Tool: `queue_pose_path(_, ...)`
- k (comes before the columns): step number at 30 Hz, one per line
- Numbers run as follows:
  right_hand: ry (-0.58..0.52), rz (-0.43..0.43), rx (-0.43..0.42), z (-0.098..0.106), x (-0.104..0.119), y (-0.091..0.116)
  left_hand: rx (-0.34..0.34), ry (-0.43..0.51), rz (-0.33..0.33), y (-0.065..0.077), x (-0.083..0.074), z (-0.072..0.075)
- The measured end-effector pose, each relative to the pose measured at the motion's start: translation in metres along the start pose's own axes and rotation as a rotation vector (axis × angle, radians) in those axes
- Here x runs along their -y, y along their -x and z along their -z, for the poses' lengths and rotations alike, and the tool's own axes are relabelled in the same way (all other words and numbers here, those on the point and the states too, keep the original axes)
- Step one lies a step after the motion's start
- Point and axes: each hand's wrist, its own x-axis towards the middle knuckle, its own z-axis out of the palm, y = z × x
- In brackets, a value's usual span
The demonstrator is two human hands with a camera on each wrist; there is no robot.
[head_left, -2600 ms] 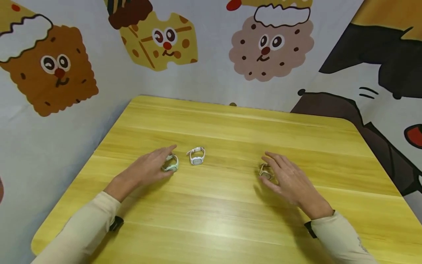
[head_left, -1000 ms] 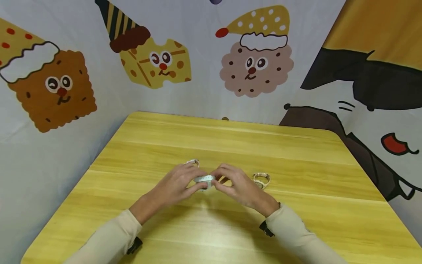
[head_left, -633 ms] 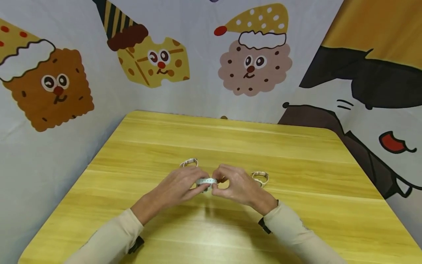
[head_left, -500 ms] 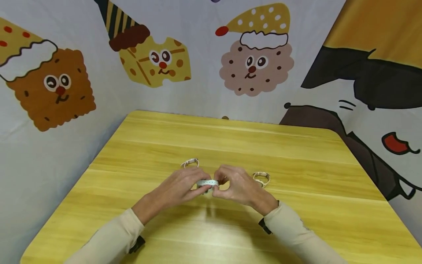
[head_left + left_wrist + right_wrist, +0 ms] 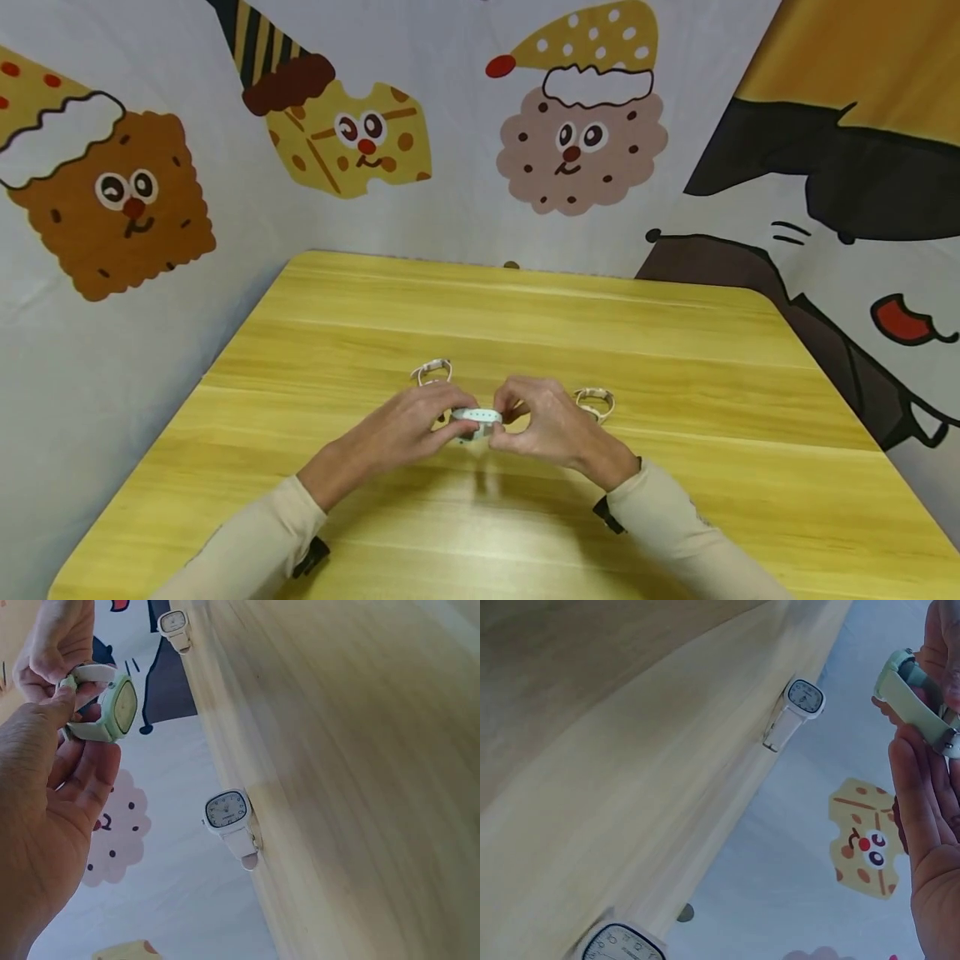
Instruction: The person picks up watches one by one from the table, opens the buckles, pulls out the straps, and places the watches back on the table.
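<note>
A mint-green wristwatch point(image 5: 477, 415) is held between both hands over the table, its strap forming a loop. My left hand point(image 5: 405, 421) grips one side, thumb in front and fingers behind. The right hand point(image 5: 551, 423) pinches the strap at the other side with thumb and fingertips. In the left wrist view the green watch point(image 5: 120, 706) shows its dial facing away from the hands. Metal buckle parts show on the green strap point(image 5: 911, 701) in the right wrist view, where fingers partly hide it.
On the wooden table point(image 5: 510, 317), a white watch point(image 5: 433, 367) lies just behind the left hand. A cream watch point(image 5: 597, 402) lies behind the right hand, partly covered by it. A cartoon-printed cloth point(image 5: 465, 225) stands behind the table.
Earlier the hands were apart, the left at the green watch and the right at the cream one. They have since met over the table with the green watch, lately shifting slightly right.
</note>
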Motion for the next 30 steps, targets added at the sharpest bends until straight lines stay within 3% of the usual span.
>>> queue_pose_path(7,-0.047,-0.005,-0.043,-0.002,-0.002,0.005,-0.036,0.100,-0.019,0.000,0.003,-0.003)
queue_pose_path(16,0.102,0.145,-0.032,-0.006,-0.001,-0.003,-0.069,0.047,-0.045,0.000,0.004,0.001)
queue_pose_path(24,-0.041,-0.021,-0.032,-0.005,0.010,-0.002,-0.105,0.108,-0.056,-0.001,0.007,0.005)
queue_pose_path(30,-0.223,-0.072,-0.130,-0.004,0.013,-0.003,-0.120,0.164,0.003,0.007,0.012,0.007)
